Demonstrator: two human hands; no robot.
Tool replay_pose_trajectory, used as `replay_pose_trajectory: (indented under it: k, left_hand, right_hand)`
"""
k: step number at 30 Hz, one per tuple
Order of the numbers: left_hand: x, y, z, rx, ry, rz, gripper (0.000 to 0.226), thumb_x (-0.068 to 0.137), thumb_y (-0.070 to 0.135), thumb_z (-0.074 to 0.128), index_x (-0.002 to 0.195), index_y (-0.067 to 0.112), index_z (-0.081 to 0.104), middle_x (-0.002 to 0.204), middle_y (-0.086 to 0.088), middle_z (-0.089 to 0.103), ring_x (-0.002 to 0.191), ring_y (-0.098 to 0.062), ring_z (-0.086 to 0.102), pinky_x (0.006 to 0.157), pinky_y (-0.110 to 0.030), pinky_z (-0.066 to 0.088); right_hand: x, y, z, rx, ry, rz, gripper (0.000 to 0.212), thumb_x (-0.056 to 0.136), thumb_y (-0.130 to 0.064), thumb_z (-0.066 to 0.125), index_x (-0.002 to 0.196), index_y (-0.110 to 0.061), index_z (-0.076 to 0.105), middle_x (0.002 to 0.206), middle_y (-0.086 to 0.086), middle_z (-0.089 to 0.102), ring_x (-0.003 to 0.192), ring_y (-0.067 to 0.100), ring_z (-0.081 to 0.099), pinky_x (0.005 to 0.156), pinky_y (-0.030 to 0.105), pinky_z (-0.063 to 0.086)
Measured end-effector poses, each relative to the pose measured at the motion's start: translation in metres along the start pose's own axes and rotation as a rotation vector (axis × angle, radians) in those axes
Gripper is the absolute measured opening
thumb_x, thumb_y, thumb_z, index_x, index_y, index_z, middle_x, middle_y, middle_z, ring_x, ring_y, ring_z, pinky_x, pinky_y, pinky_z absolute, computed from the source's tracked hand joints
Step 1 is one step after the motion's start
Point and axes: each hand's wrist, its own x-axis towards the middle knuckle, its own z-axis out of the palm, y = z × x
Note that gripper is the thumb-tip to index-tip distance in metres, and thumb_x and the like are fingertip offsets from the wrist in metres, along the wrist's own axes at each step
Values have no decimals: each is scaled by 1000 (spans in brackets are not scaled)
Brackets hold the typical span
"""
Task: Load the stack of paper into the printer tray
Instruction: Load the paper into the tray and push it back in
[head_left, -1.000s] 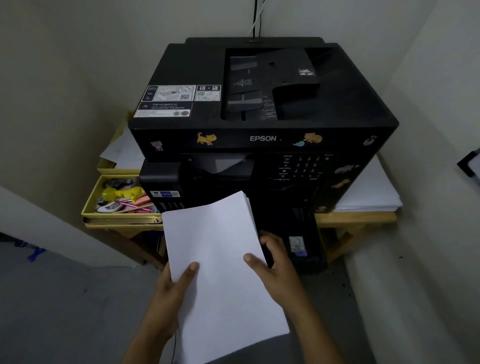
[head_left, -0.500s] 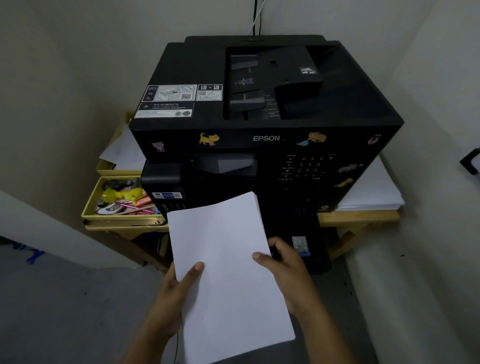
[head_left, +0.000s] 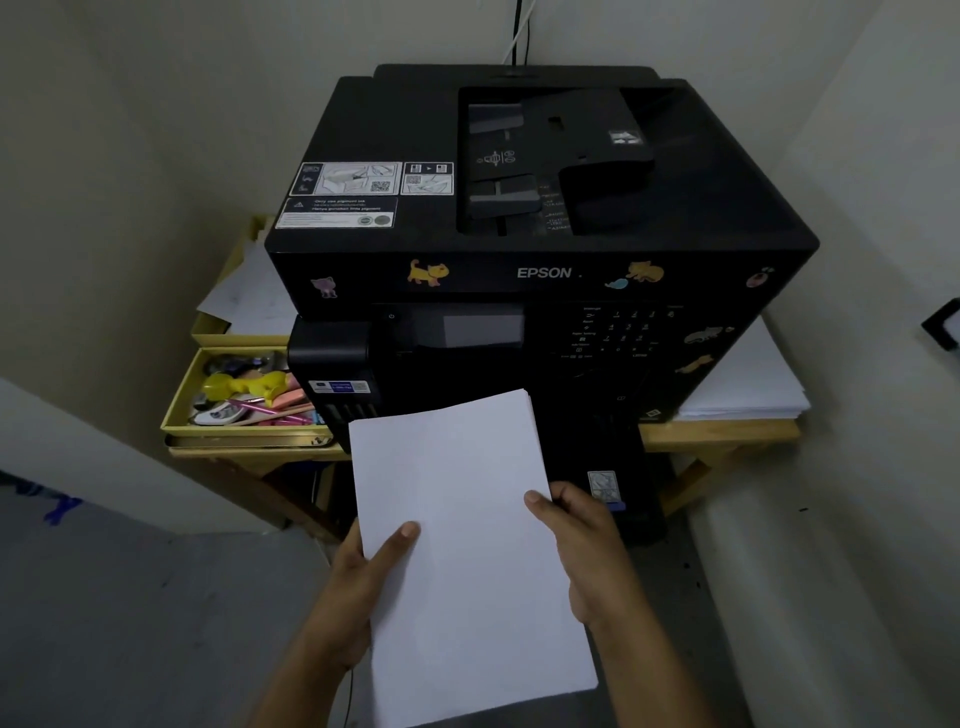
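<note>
Left hand (head_left: 358, 587) and right hand (head_left: 587, 551) pinch paper stack (head_left: 467, 545) at side edges, thumbs on top, before black printer (head_left: 540, 270).

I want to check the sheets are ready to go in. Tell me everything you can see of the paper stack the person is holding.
The paper stack is plain white, blank on top, with several sheet edges showing at its far right corner. It is held roughly flat, long side pointing toward the printer, slightly skewed, its far end just before the dark lower front. The left hand grips its left edge, thumb on top; the right hand grips the right edge. It is not yet loaded.
</note>
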Motion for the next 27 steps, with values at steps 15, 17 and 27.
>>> replay_pose_trajectory:
  k: [15, 17, 27]
  left_hand:
    - [-1, 1, -2, -221, -55, -192, 57, 105, 60, 40, 144, 23, 60, 134, -12, 75, 121, -35, 73, 98, -56, 60]
    - [1, 0, -3, -233, -56, -204, 59, 103, 61, 41, 146, 24, 58, 136, -13, 74, 123, -38, 72, 106, -62, 53]
    - [2, -2, -2, -220, -40, -184, 56, 104, 60, 42, 145, 26, 58, 134, -11, 75, 121, -37, 73, 108, -65, 51]
  right_hand:
    - [-2, -3, 4, 79, -3, -74, 17, 101, -11, 74, 91, -21, 84, 131, -13, 75, 106, 8, 78, 89, 31, 59]
    - [-3, -1, 5, 34, 9, -123, 19, 101, -12, 74, 92, -25, 84, 134, -23, 72, 111, 4, 75, 94, 31, 57]
    - [-7, -1, 11, -40, 114, -116, 16, 100, -17, 75, 95, -29, 84, 108, -16, 83, 99, 6, 78, 93, 37, 62]
